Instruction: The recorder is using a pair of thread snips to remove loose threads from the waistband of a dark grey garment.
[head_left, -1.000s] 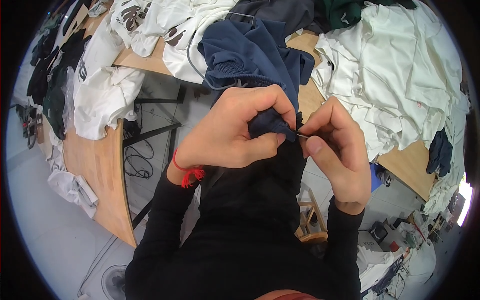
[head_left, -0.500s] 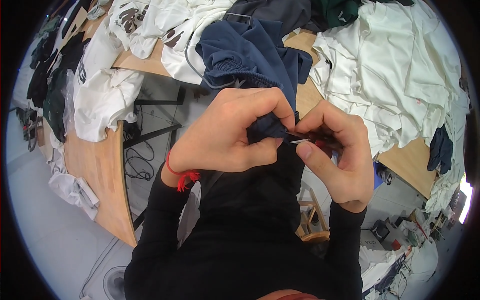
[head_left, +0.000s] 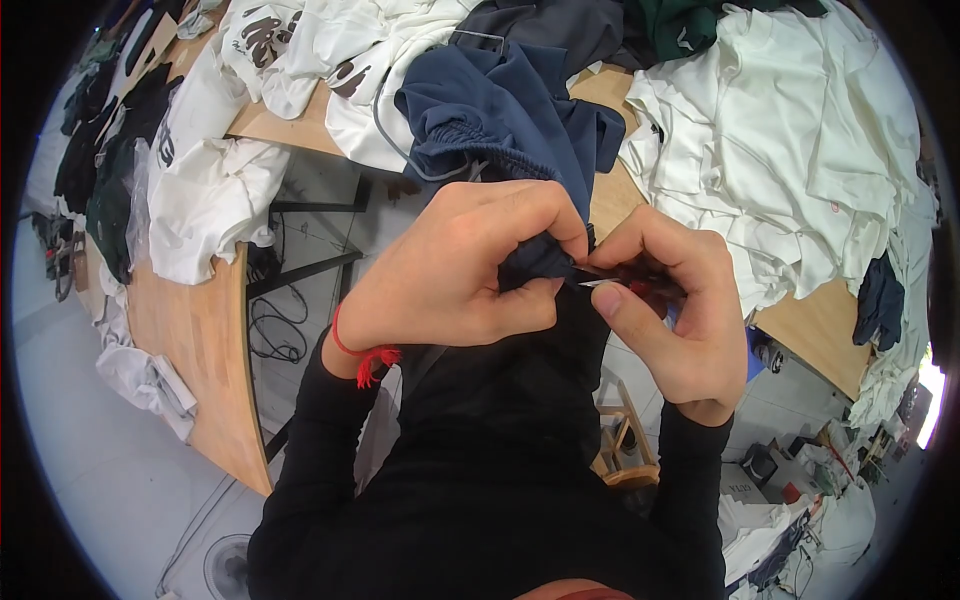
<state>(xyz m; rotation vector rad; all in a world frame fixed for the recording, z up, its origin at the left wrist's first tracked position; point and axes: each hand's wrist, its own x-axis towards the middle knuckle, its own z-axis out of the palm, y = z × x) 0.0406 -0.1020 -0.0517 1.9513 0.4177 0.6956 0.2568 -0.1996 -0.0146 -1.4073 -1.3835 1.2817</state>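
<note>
A navy blue garment [head_left: 490,95] with a gathered elastic waistband lies over the table edge and hangs toward me. My left hand [head_left: 465,260], with a red string on its wrist, pinches a fold of this garment between thumb and fingers. Close to its fingertips, my right hand [head_left: 680,305] is closed around small thread snips [head_left: 597,282]. Their thin pointed blades reach the cloth by the left fingertips, and a bit of red shows inside my right palm. Most of the snips is hidden by the fingers. Whether the blades touch the cloth I cannot tell.
White garments [head_left: 770,150] are heaped on the right of the table, and white printed ones [head_left: 290,60] at the back left. Dark grey clothes [head_left: 545,30] lie at the back. A wooden tabletop [head_left: 190,340] stands left, a wooden stool [head_left: 628,440] below right, cables [head_left: 280,330] on the floor.
</note>
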